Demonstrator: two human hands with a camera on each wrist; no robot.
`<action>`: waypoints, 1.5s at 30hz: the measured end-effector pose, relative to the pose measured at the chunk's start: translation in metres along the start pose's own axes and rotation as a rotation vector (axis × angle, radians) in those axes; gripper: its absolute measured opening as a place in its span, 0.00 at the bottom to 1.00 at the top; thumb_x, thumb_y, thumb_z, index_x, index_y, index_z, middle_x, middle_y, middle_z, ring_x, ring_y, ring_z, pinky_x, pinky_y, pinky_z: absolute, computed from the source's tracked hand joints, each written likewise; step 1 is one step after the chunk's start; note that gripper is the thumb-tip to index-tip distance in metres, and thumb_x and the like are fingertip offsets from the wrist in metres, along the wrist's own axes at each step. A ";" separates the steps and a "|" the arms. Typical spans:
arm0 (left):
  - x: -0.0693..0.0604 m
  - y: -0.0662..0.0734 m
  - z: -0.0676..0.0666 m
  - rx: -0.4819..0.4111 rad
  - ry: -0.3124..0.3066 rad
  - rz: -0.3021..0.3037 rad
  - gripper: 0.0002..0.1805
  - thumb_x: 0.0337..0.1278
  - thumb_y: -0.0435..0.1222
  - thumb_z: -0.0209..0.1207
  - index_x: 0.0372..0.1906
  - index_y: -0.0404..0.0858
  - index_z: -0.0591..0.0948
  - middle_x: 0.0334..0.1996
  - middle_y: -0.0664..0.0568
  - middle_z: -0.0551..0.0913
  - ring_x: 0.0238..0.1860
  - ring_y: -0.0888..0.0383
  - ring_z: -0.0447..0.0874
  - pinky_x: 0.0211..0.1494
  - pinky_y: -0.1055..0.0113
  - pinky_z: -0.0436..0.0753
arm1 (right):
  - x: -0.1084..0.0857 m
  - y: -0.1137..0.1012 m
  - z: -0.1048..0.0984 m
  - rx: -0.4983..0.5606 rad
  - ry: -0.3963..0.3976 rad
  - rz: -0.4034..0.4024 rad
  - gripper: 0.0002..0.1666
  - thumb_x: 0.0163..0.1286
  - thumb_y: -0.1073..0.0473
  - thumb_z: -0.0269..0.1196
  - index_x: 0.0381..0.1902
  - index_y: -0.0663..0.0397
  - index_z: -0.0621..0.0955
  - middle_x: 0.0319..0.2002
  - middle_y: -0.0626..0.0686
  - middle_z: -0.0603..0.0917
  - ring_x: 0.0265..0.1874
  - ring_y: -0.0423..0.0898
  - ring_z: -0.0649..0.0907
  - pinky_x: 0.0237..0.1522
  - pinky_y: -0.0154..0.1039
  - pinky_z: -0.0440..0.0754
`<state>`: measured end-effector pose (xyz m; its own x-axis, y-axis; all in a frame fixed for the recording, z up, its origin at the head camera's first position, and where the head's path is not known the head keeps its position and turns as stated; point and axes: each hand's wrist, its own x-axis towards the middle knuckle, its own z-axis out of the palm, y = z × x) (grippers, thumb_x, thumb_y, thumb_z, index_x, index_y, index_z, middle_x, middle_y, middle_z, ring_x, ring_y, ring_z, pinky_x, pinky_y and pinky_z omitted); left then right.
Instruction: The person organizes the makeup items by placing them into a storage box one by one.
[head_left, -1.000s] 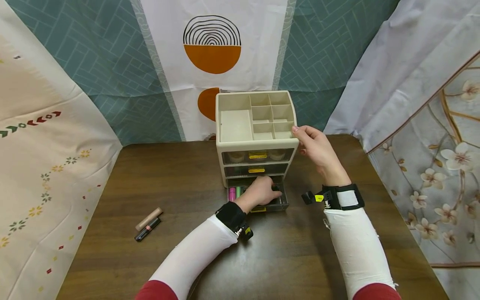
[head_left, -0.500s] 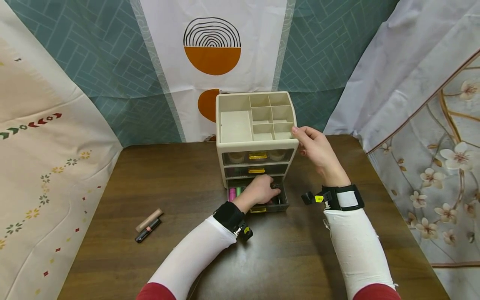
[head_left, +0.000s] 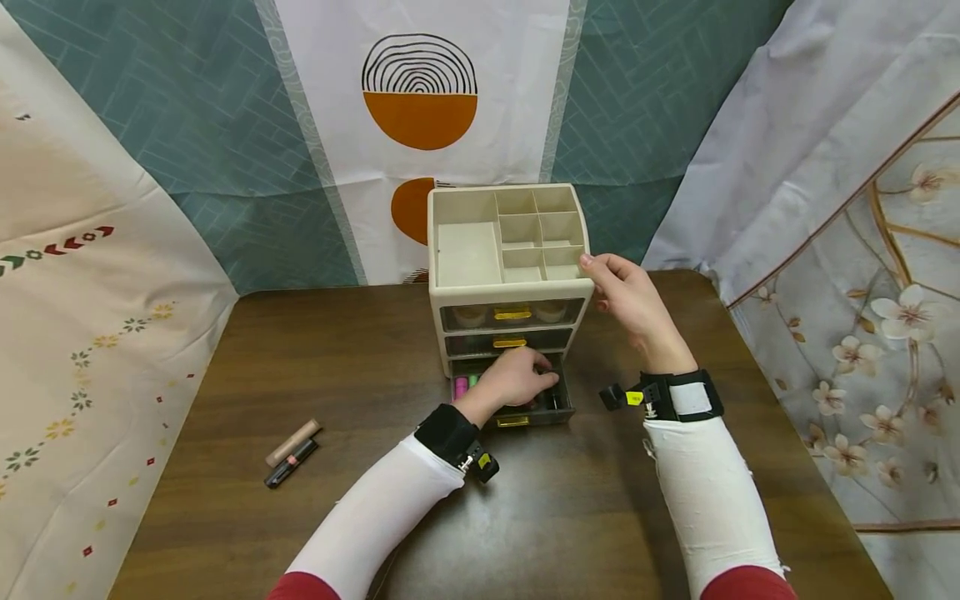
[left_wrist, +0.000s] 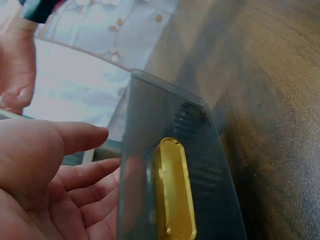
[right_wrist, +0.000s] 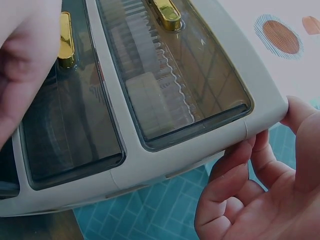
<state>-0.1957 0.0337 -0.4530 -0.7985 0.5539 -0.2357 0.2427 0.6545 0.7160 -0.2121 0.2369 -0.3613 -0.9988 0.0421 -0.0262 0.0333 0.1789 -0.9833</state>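
A cream drawer organizer [head_left: 468,254] with a sectioned top stands at the table's back. Its bottom drawer [head_left: 564,400] is pulled out, with a pink tube [head_left: 461,385] and a green one [head_left: 472,381] at its left end. My left hand [head_left: 512,379] reaches into that drawer from above. In the left wrist view its thumb [left_wrist: 85,136] and fingers are apart, with nothing seen between them; the drawer front hides the fingertips. With thumb and fingers, my right hand [head_left: 633,304] grips the organizer's front right top corner. Dark upper drawers with gold handles [right_wrist: 167,14] are shut.
A beige tube [head_left: 292,443] and a black tube [head_left: 291,464] lie side by side on the table's left part. Curtains hang behind and on both sides of the brown wooden table [head_left: 360,358].
My left hand has shifted slightly left and toward the back inside the drawer, covering more of the green tube. The right hand keeps its hold on the corner. The head view has turned a little.
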 end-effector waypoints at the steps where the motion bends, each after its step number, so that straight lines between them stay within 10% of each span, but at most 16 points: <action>1: -0.002 -0.002 -0.003 -0.012 0.000 0.002 0.19 0.78 0.43 0.62 0.61 0.34 0.86 0.35 0.44 0.91 0.21 0.61 0.86 0.53 0.62 0.84 | 0.001 0.000 0.002 0.006 -0.004 -0.001 0.25 0.80 0.38 0.63 0.48 0.56 0.80 0.37 0.47 0.78 0.38 0.45 0.74 0.37 0.36 0.72; 13: -0.038 -0.020 -0.033 -0.121 -0.098 0.100 0.19 0.80 0.45 0.59 0.60 0.37 0.86 0.38 0.45 0.90 0.33 0.45 0.91 0.44 0.63 0.82 | 0.003 0.002 0.011 -0.004 -0.011 0.020 0.26 0.80 0.38 0.63 0.48 0.58 0.80 0.36 0.47 0.77 0.38 0.45 0.74 0.38 0.37 0.71; 27: -0.152 -0.080 -0.087 -0.101 0.065 0.229 0.18 0.80 0.44 0.61 0.63 0.41 0.85 0.43 0.59 0.88 0.42 0.61 0.86 0.46 0.63 0.84 | 0.003 0.000 0.016 0.014 -0.002 -0.007 0.24 0.80 0.40 0.63 0.47 0.57 0.80 0.31 0.44 0.77 0.34 0.44 0.74 0.35 0.36 0.71; 36: -0.235 -0.154 -0.113 0.186 0.367 -0.024 0.11 0.69 0.37 0.71 0.52 0.40 0.88 0.44 0.54 0.87 0.43 0.55 0.85 0.44 0.55 0.85 | 0.005 -0.001 0.014 0.018 -0.009 0.003 0.22 0.80 0.40 0.64 0.46 0.54 0.81 0.32 0.44 0.78 0.36 0.45 0.75 0.36 0.36 0.72; 45: -0.266 -0.204 -0.112 0.274 0.394 -0.226 0.19 0.58 0.37 0.77 0.50 0.33 0.87 0.39 0.47 0.84 0.36 0.51 0.82 0.34 0.54 0.79 | 0.000 0.003 0.001 -0.008 0.034 0.012 0.23 0.79 0.38 0.63 0.48 0.53 0.81 0.36 0.45 0.80 0.39 0.45 0.75 0.38 0.36 0.74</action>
<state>-0.0939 -0.3047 -0.4628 -0.9811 0.1831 -0.0620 0.1339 0.8750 0.4653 -0.2125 0.2369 -0.3644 -0.9964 0.0781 -0.0316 0.0457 0.1856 -0.9816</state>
